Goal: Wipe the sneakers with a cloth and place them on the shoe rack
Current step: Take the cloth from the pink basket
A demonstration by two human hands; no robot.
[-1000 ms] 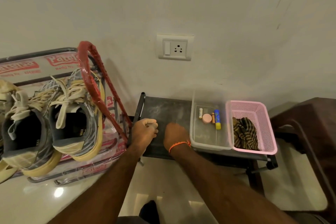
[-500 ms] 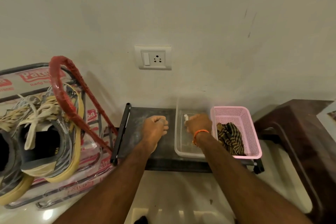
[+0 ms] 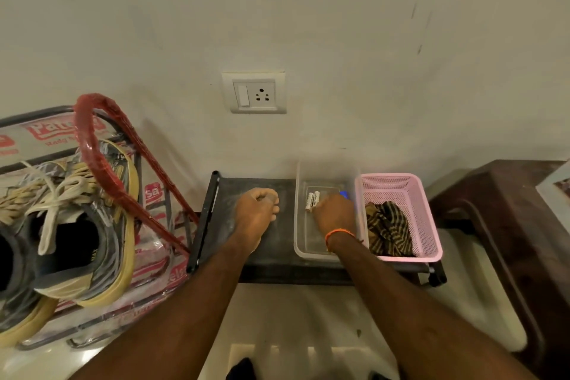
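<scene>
Pale wall (image 3: 339, 25) behind low dark stand (image 3: 225, 241) | left hand (image 3: 257, 214) fisted at stand's 12 o'clock, contents hidden | right hand (image 3: 334, 214) in clear tub (image 3: 303, 244), grasp unclear | striped cloth (image 3: 388, 230) in pink basket (image 3: 431, 225), 3 o'clock | sneakers (image 3: 77, 234) on shoe rack (image 3: 123, 139), 9 o'clock
</scene>
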